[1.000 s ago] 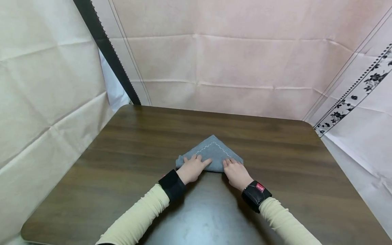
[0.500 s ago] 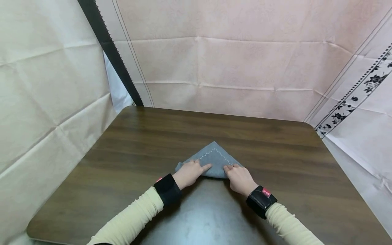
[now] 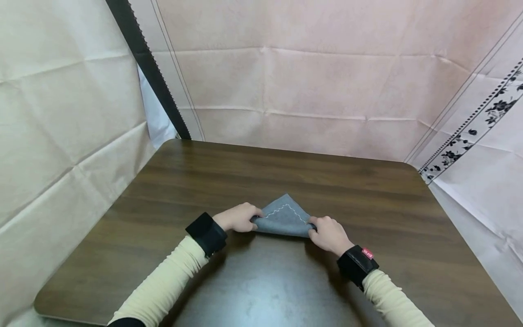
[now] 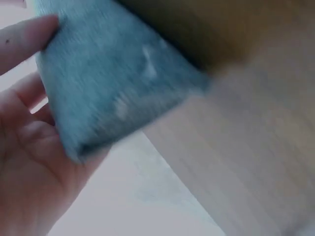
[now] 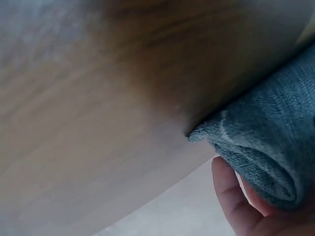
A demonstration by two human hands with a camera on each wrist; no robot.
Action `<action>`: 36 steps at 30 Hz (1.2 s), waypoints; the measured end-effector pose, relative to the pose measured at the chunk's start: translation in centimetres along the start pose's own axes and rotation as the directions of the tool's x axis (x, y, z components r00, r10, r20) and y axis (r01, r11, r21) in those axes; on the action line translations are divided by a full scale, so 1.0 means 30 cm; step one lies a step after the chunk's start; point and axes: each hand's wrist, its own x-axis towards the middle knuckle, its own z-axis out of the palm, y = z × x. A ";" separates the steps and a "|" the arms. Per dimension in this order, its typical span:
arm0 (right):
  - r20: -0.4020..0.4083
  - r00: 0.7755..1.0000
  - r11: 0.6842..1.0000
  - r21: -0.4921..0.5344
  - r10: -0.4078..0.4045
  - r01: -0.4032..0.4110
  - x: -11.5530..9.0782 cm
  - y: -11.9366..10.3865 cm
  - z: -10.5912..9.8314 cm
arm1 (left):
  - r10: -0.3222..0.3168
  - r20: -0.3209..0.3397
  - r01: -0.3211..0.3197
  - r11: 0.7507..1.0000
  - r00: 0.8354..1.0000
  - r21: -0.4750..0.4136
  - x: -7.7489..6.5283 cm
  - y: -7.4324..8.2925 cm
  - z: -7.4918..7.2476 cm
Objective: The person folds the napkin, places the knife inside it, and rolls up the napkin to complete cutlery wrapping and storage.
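Note:
A grey-blue cloth (image 3: 283,221), with a white wavy stitched line, lies folded into a low triangle, its tip pointing away from me. At its left end my left hand (image 3: 240,218) pinches it, and in the left wrist view thumb and fingers sit on either side of the cloth (image 4: 98,69). My right hand (image 3: 330,234) grips the opposite end. Rolled layers show at that end of the cloth (image 5: 275,142) in the right wrist view, with fingers (image 5: 231,196) curled beside and behind it. The near edge between the hands is thick and rounded.
Underneath is a brown wood-grain table (image 3: 196,181) with rounded corners. Pale creased sheeting (image 3: 327,91) hangs behind it, and more sheeting covers both sides. Black bands (image 3: 357,265) wrap both wrists.
Both hands went from lying on the cloth to gripping its two ends, the left hand moving outward. The triangle has become narrower and shorter, and its tip is nearer to me.

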 end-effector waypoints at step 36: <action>-0.184 0.945 0.925 -0.322 -0.269 0.200 0.107 -0.005 0.023 | 0.185 -0.253 -0.020 0.841 0.950 0.541 0.058 0.034 0.070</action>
